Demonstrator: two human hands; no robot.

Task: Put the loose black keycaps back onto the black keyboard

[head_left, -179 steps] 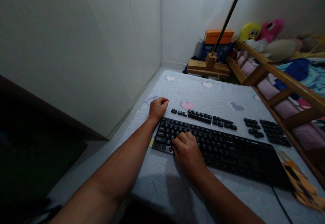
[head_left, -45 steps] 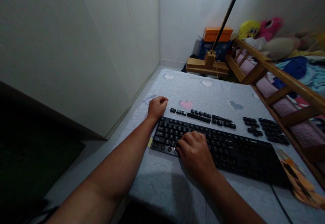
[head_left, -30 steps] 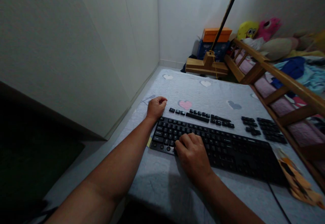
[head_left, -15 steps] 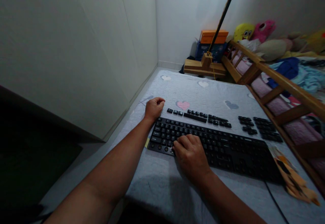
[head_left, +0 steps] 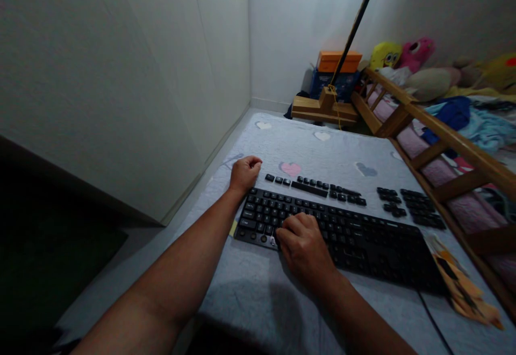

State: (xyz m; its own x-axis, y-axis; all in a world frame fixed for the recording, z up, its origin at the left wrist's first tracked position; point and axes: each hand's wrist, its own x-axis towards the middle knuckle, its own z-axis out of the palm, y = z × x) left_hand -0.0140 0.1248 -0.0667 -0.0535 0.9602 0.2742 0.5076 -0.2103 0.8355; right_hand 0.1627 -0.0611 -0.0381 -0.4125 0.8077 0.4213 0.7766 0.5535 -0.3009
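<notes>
A black keyboard (head_left: 355, 237) lies at a slant on the cloth-covered table, with bare key sockets along its near left edge. My right hand (head_left: 300, 237) rests over its lower left part, fingers curled down near a pale spot in the bottom row; what the fingertips hold, if anything, is hidden. Past the keyboard's upper left corner, my left hand (head_left: 245, 173) lies on the cloth with its fingers curled together, and their contents cannot be made out. Loose black keycaps (head_left: 278, 180) and a long spacebar (head_left: 309, 188) lie in a row behind the keyboard.
More keycaps (head_left: 421, 207) sit in groups at the right. An orange cloth (head_left: 467, 290) with a dark tool on it lies beside the keyboard's right end. A cable (head_left: 433, 320) runs toward the near edge. A wooden bed rail (head_left: 455, 151) borders the right side; a white cabinet (head_left: 161, 75) stands left.
My right fingers have shifted slightly off the bottom key row, and a pale spot beside them shows more. My left hand looks unchanged. The view has tilted a little.
</notes>
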